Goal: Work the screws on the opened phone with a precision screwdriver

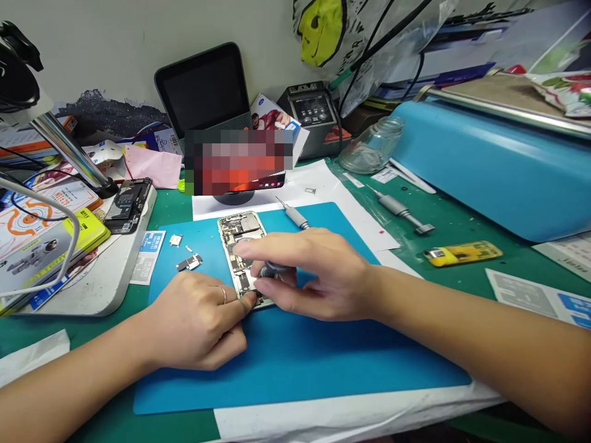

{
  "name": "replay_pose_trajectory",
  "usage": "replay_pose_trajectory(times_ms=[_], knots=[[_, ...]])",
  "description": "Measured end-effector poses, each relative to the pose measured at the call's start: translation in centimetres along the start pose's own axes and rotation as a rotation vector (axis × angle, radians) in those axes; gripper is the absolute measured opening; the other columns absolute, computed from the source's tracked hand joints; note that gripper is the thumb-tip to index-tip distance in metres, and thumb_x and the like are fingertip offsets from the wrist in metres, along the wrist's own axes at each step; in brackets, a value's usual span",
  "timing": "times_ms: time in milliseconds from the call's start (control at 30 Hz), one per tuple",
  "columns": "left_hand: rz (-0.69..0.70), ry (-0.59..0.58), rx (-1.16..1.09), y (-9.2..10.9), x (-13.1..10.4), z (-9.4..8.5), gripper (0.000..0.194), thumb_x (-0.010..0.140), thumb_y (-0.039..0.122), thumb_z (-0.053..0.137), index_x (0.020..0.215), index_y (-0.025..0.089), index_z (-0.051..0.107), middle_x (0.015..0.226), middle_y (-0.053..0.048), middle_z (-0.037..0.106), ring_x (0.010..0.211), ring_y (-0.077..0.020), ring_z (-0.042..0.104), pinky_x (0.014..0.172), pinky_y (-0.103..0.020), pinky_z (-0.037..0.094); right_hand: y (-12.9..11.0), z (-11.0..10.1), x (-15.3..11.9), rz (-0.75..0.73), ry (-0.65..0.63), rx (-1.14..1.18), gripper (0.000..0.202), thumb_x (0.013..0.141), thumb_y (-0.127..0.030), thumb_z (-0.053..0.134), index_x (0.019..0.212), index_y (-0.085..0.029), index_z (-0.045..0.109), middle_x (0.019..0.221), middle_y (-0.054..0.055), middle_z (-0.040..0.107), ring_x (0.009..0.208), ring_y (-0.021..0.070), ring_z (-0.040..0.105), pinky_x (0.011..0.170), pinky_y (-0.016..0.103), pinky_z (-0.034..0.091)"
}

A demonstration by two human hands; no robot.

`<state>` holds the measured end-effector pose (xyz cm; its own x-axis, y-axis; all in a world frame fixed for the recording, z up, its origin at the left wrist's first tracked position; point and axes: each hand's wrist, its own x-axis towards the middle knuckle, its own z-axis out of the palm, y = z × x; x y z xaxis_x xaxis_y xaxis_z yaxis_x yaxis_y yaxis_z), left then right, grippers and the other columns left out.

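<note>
An opened phone (240, 240) with bare inner parts lies on the blue mat (314, 363). My right hand (318, 274) is over its right side, fingers and thumb closed round a grey screwdriver (272, 269); the tip is hidden. The fingertips of my left hand (203, 317), which wears a ring, press at the phone's lower edge, the fingers curled; whether they pinch anything is hidden. Small metal parts (189, 263) rest on the mat left of the phone. Behind my right hand lies another grey screwdriver (295, 216).
A third screwdriver (397, 206) and a yellow tool packet (463, 253) lie at right, near a glass jar (373, 144). A lamp post (76, 151) and another opened phone (128, 206) stand at left. Behind are a screen (203, 89) and a large blue object (498, 166).
</note>
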<state>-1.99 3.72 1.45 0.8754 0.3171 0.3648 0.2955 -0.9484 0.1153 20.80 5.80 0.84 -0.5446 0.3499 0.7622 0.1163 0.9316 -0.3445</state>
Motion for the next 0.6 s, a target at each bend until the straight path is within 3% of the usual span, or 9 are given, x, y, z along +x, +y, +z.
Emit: replay_pose_trajectory(times_ms=[200, 367, 600], knots=[[-0.006, -0.007, 0.001, -0.01, -0.04, 0.04, 0.030, 0.094, 0.011, 0.041, 0.087, 0.016, 0.070, 0.058, 0.002, 0.060, 0.047, -0.0160, 0.053, 0.046, -0.035, 0.037, 0.05, 0.19, -0.23, -0.011, 0.000, 0.004, 0.036, 0.099, -0.010, 0.058, 0.134, -0.015, 0.054, 0.110, 0.007, 0.082, 0.088, 0.0099, 0.077, 0.079, 0.021, 0.064], [-0.006, -0.011, 0.013, 0.03, 0.01, 0.06, 0.029, 0.094, 0.011, 0.041, 0.087, 0.016, 0.069, 0.058, 0.001, 0.061, 0.047, -0.0157, 0.054, 0.046, -0.035, 0.036, -0.06, 0.16, -0.32, -0.009, -0.006, -0.010, 0.040, 0.095, -0.006, 0.058, 0.134, -0.015, 0.055, 0.115, 0.008, 0.081, 0.082, 0.0087, 0.077, 0.076, 0.019, 0.063], [0.026, 0.022, 0.052, -0.04, 0.11, 0.10, 0.029, 0.096, 0.012, 0.042, 0.092, 0.014, 0.071, 0.058, 0.001, 0.061, 0.046, -0.0159, 0.053, 0.045, -0.035, 0.036, 0.05, 0.23, -0.32, 0.013, 0.008, -0.018, 0.038, 0.097, -0.009, 0.056, 0.135, -0.016, 0.054, 0.090, 0.000, 0.078, 0.061, 0.0065, 0.063, 0.062, 0.018, 0.057]])
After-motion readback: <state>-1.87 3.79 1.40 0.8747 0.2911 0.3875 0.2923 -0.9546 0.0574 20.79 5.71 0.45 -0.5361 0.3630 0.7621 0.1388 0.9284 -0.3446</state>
